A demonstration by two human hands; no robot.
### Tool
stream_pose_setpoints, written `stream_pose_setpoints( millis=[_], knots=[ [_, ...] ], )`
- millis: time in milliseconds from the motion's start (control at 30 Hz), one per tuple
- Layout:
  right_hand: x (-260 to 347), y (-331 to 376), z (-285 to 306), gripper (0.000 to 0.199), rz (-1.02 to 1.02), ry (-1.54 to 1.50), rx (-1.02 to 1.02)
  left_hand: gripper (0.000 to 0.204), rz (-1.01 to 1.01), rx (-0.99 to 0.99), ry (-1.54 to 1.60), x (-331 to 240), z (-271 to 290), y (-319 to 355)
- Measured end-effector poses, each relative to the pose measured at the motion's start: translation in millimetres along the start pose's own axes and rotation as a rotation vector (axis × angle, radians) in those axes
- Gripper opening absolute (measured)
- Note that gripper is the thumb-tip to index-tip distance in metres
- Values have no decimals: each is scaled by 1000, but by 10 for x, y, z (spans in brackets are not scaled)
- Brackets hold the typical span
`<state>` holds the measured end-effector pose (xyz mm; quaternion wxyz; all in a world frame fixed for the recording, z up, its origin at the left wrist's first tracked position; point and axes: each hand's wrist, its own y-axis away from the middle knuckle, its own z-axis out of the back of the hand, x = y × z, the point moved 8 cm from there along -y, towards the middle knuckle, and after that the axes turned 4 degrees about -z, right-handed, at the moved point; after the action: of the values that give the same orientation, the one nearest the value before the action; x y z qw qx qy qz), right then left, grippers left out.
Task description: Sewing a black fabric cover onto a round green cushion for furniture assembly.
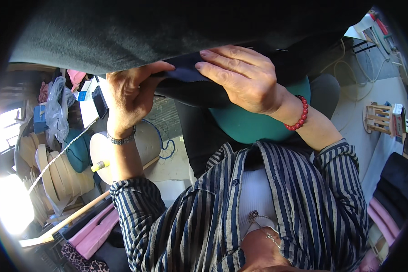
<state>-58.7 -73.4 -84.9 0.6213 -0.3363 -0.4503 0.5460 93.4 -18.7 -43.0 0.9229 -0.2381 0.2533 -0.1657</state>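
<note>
A large piece of black, soft-napped fabric spans the top of the view. Under its edge shows a smooth dark blue strip of cloth. My left hand, with a watch on its wrist, is closed on the black fabric at the left; its thumb lies along the edge and its other fingers are partly hidden. My right hand, wearing a red bead bracelet, rests its outstretched fingers on the cloth, tips close to the blue strip. Whatever lies beneath that palm is hidden.
Teal material covers my lap below the hands. At the left stand a large pale spool, rolls of beige strip, a twisted rope and a clear plastic bag. A small wooden rack sits on the right.
</note>
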Motion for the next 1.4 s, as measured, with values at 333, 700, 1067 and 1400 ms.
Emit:
stream_pose_setpoints(
  millis=[333, 700, 1067, 1400],
  knots=[
    [68, 89, 133, 16, -16, 23, -18, 25, 0, 129, 115, 84, -65, 95],
    [82, 95, 165, 16, 35, 9, 1, 26, 20, 99, 548, 100, -91, 57],
    [4, -6, 183, 13, -22, -128, 75, 8, 69, -72, 258, 129, -52, 58],
    [-266, 23, 196, 13, -437, -207, 98, 27, 158, 93, -178, 63, -158, 56]
  ],
)
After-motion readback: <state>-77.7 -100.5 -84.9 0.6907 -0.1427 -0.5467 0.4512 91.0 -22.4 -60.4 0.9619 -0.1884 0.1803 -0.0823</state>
